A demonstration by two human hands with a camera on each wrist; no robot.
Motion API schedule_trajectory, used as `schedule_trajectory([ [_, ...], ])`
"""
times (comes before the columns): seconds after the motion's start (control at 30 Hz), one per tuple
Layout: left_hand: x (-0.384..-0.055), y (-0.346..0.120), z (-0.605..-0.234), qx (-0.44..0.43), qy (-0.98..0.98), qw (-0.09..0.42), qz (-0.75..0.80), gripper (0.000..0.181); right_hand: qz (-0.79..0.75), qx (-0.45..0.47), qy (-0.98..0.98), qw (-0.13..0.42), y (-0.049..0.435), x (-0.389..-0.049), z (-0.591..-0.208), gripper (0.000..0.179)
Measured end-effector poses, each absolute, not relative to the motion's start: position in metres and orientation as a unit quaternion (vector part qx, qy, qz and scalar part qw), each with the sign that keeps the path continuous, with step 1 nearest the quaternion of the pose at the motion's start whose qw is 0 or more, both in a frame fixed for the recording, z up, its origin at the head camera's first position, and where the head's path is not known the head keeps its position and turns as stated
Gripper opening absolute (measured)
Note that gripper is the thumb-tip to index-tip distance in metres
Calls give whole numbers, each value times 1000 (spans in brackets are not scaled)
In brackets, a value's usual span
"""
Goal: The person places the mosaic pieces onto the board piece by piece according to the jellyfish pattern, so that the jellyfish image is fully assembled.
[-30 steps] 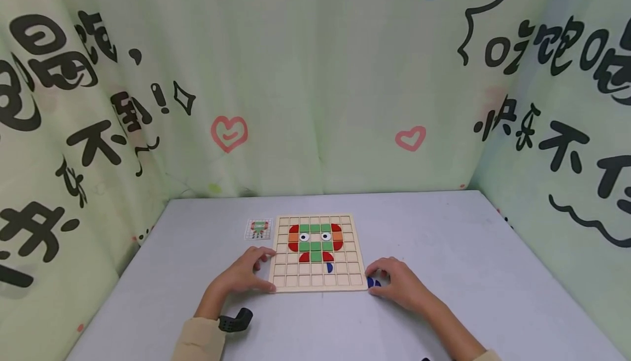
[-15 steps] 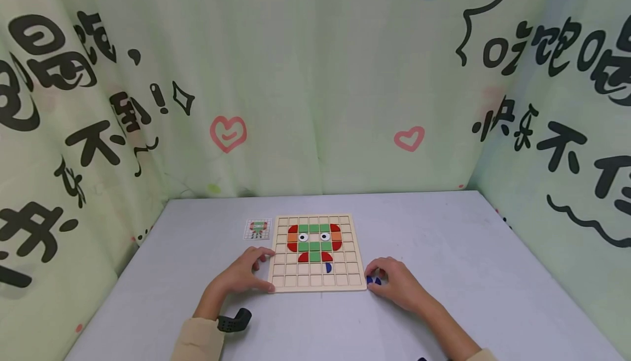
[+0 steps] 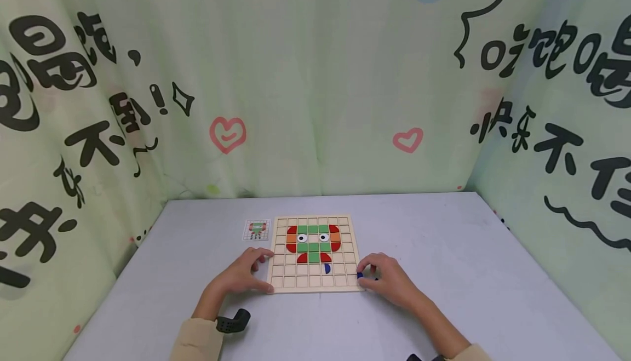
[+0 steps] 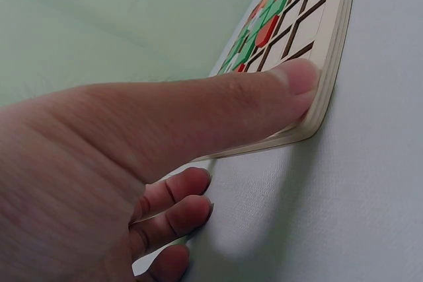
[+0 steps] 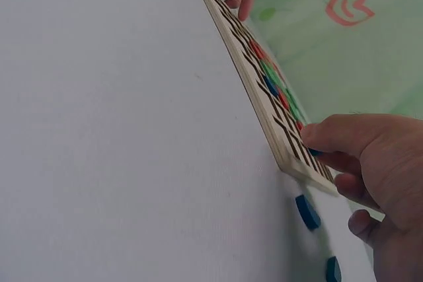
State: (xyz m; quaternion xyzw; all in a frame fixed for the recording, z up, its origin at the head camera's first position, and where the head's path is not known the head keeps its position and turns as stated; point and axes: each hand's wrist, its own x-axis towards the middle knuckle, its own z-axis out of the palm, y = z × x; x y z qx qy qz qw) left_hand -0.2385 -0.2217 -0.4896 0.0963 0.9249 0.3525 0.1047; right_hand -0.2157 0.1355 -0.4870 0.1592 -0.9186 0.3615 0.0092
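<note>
The square wooden grid board (image 3: pixel 291 282) carries a pattern of red, green and orange pieces with two eye pieces. Below the pattern, a blue half-round piece (image 3: pixel 327 268) sits in one cell. My left hand (image 3: pixel 243 272) rests at the board's left side, its thumb (image 4: pixel 297 80) on the near corner and its index finger at the edge farther up. Over the right edge, my right hand (image 3: pixel 389 279) pinches a small blue piece (image 5: pixel 315 152) between thumb and index finger. The fingers hide most of that piece.
Two more blue pieces lie on the table beside the board's near right corner, one (image 5: pixel 307 212) closer and another (image 5: pixel 333 269) farther off. A small pattern card (image 3: pixel 257 230) lies left of the board's far corner. Printed curtains (image 3: pixel 315 87) surround the white table (image 3: pixel 419 224).
My right hand has moved left from the blue pieces beside the board to over its right edge, bringing one blue piece along. My left hand stays at the board.
</note>
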Motion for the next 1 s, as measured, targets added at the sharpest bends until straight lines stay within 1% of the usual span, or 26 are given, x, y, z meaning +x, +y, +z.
schedule_trajectory([
  [0.23,-239,-223,-491,96,925,105,352,75,381,176,-908,-13,110,-217,-489,14],
  [0.37,-239,-223,-491,96,926,103,350,75,387,197,-900,-16,99,-219,-493,12],
  [0.6,-238,-221,-490,95,926,106,350,75,387,216,-897,-6,86,-222,-499,9],
  [1.0,-236,-221,-486,97,927,105,346,74,375,223,-900,12,77,-222,-499,8],
])
